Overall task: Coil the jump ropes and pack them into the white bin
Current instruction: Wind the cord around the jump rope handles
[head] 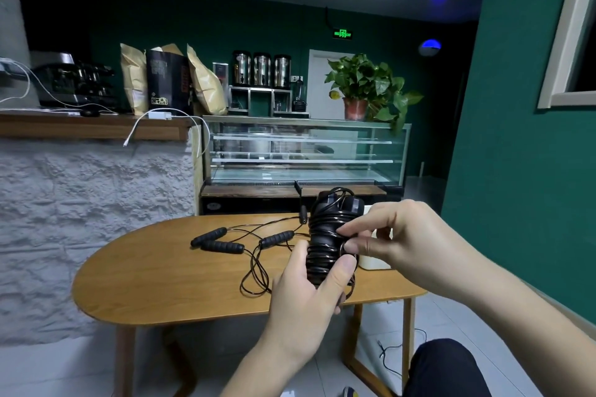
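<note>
My left hand grips the lower end of a black jump rope bundle, its cord wound tightly round the two upright handles. My right hand pinches the cord at the bundle's right side. On the wooden table lie loose jump ropes, with three black foam handles at centre left and a tangle of thin cord trailing toward me. The white bin stands on the table's right end, mostly hidden behind my right hand.
A white stone counter with a wooden ledge fills the left. A glass display case stands behind the table, with a potted plant on top. A green wall closes the right. My knee shows at bottom right.
</note>
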Motion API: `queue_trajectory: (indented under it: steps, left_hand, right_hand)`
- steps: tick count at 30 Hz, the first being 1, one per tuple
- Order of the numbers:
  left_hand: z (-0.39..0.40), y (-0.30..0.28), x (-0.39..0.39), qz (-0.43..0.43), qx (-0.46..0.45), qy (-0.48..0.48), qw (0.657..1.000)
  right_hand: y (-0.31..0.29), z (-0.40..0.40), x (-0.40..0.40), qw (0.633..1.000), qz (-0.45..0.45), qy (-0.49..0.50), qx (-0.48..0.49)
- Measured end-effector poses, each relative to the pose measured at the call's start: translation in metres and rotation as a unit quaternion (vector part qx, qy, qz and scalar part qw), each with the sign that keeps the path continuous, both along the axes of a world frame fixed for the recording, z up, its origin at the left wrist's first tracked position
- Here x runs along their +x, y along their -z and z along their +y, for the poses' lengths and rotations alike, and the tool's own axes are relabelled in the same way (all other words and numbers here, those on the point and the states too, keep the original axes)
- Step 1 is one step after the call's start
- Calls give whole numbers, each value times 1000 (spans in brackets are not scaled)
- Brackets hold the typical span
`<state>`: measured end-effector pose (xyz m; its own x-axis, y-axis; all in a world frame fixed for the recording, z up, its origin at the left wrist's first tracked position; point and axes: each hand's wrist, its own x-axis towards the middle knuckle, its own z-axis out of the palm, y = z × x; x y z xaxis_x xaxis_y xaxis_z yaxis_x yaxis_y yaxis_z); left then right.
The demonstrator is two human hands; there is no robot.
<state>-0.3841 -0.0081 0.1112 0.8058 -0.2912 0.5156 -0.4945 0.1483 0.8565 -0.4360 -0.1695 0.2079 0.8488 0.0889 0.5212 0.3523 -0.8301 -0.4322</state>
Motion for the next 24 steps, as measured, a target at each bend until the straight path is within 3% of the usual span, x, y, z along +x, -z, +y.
queue_trajectory:
  steps: [6, 14, 19, 24]
  left_hand:
    - [0, 5, 3, -44, 33, -18, 998]
    - [1, 0, 3, -14, 9, -3, 1000]
    - [4, -1, 5, 2, 0, 8, 1000]
    - [6, -2, 4, 25, 15, 30, 999]
  right_hand:
    - [-2, 2, -3, 990, -35, 30, -131]
    - [7, 3, 4, 971, -82, 13, -226]
    - [13, 8, 11, 978, -87, 8, -189]
    - [-2, 9, 6, 996, 5, -11, -88]
